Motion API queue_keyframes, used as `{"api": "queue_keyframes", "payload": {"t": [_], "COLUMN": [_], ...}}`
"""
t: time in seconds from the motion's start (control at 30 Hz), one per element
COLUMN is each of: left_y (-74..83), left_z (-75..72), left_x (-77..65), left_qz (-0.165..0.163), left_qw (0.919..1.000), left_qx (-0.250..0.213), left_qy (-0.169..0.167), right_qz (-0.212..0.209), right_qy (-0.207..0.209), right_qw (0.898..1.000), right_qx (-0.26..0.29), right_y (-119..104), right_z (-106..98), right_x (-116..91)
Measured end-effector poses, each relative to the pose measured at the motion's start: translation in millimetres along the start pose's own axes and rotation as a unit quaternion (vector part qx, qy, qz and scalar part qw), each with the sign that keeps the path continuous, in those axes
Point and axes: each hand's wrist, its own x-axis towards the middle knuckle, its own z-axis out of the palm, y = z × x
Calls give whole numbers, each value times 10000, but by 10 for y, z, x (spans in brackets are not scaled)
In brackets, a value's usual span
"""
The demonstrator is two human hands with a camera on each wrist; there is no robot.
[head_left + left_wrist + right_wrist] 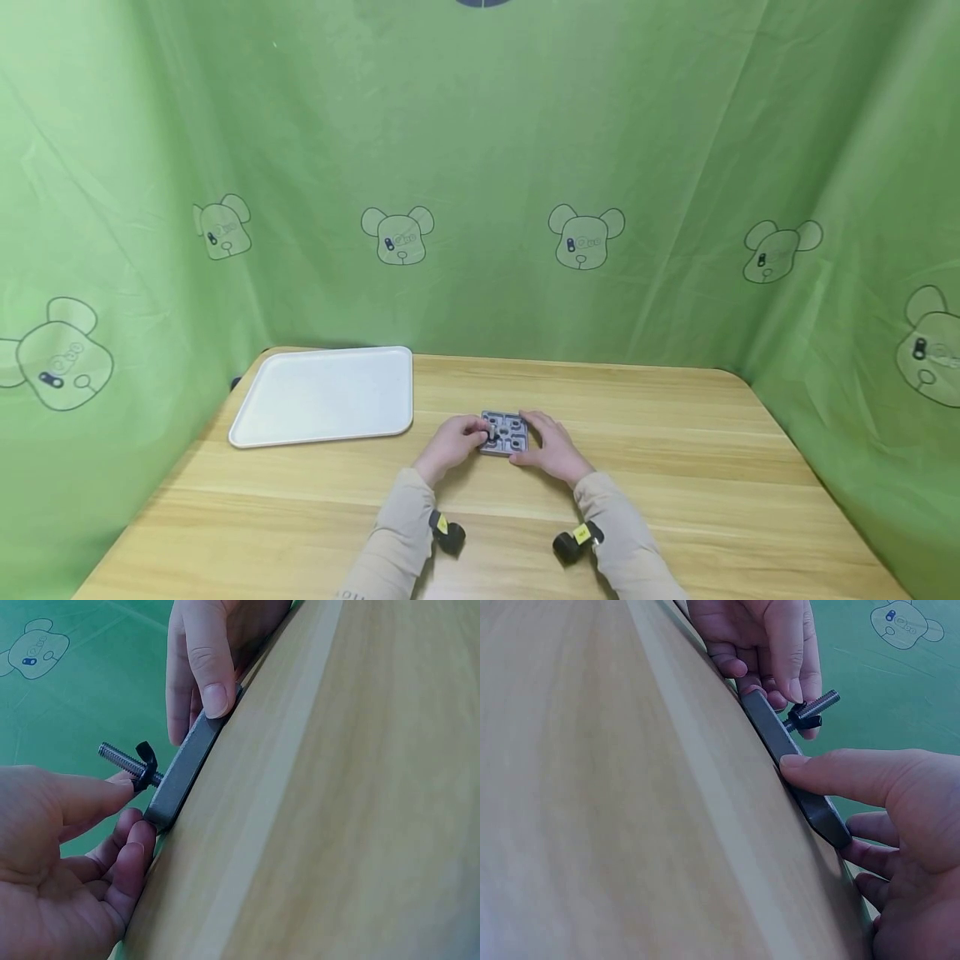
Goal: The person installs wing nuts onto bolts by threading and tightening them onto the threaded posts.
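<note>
A square grey metal plate (506,432) with moulded recesses lies on the wooden table between both hands. From its left part a threaded bolt (118,758) stands up, carrying a black wing nut (147,755). My left hand (448,447) pinches the wing nut between thumb and index finger, its other fingers curled by the plate's left edge. On the opposite side my right hand (553,451) holds the plate, thumb on the near edge and fingers along the far right side. In the right wrist view, the bolt's threaded end sticks out past the wing nut.
A white rectangular tray (322,397) lies at the table's back left. Green curtains (487,308) printed with bear heads hang around the back and sides of the wooden table (675,467). Each sleeved wrist wears a small black camera (568,547).
</note>
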Motion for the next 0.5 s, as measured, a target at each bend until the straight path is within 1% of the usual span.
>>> {"api": "queue_keyframes", "payload": {"t": [0.23, 0.5], "left_y": [6, -5], "left_z": [3, 3], "left_x": [-4, -2], "left_qz": [-109, -210], "left_qw": [9992, 9984], "left_qx": [-360, -527], "left_qy": [127, -13], "right_qz": [-49, -36], "right_qy": [0, 13], "right_qw": [10000, 10000], "right_qx": [-28, -36], "right_y": [-2, 4], "right_z": [-2, 1], "right_x": [9, 4]}}
